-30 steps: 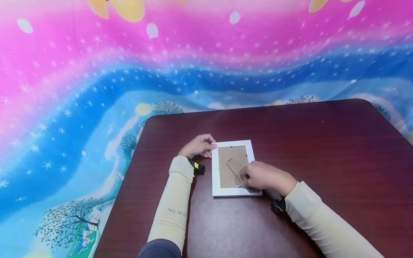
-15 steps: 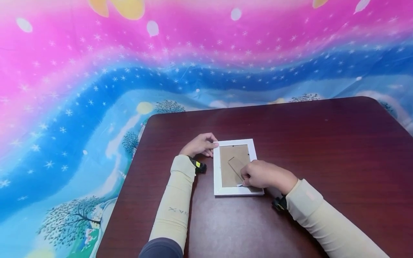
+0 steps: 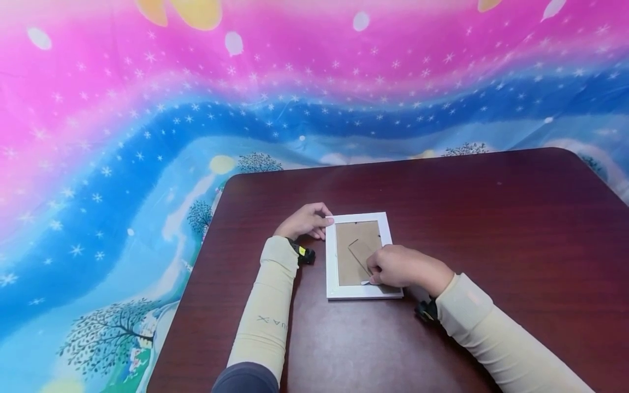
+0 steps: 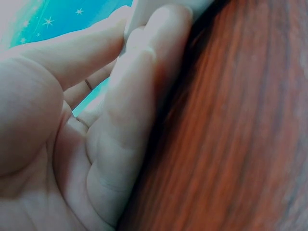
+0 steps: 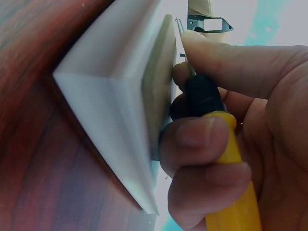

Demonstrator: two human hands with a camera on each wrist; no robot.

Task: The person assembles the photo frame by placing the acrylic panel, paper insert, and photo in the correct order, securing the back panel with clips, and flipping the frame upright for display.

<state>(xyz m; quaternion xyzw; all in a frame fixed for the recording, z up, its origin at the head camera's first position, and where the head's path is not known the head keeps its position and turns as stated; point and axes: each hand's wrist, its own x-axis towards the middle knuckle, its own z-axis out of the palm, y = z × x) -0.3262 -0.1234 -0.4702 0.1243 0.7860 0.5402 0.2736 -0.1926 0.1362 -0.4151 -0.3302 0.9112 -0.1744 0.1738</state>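
A white picture frame (image 3: 331, 256) lies back side up on the table, its brown backing board (image 3: 346, 232) showing with a slanted stand leg (image 3: 360, 248) on it. At the far left corner my left hand (image 3: 304, 222) grips the frame, thumb on top and fingers along the side. My right hand (image 3: 408, 267) is over the near right part of the frame. In the right wrist view it holds a screwdriver (image 5: 236, 211) with a yellow and black handle; the thin metal shaft lies along the backing board's edge. In the head view the handle is hidden by the hand.
The dark red wooden table (image 3: 472, 218) extends around the frame on all sides. Behind it hangs a pink and blue patterned cloth (image 3: 314, 98). A small black wrist device (image 3: 303, 254) is on the left wrist, another (image 3: 426, 310) on the right.
The head view has shifted slightly, so everything appears a little further right. Both hands keep their places on the frame.
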